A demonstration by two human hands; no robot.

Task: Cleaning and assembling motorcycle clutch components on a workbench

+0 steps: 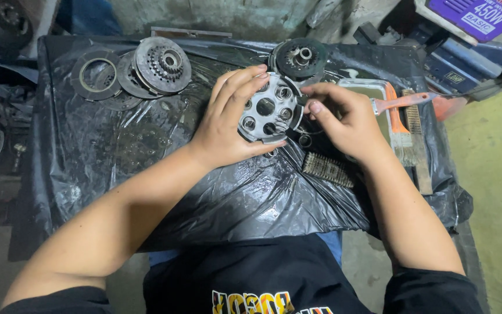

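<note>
Gripping one round metal plate [268,109], two hands: left hand [228,125], right hand [344,119].

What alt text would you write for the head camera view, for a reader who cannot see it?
A person's left hand holds a round metal plate with holes over black plastic sheeting, while the right hand touches its edge. Around lie other round metal discs, a wire brush and an orange-handled paintbrush.
</note>
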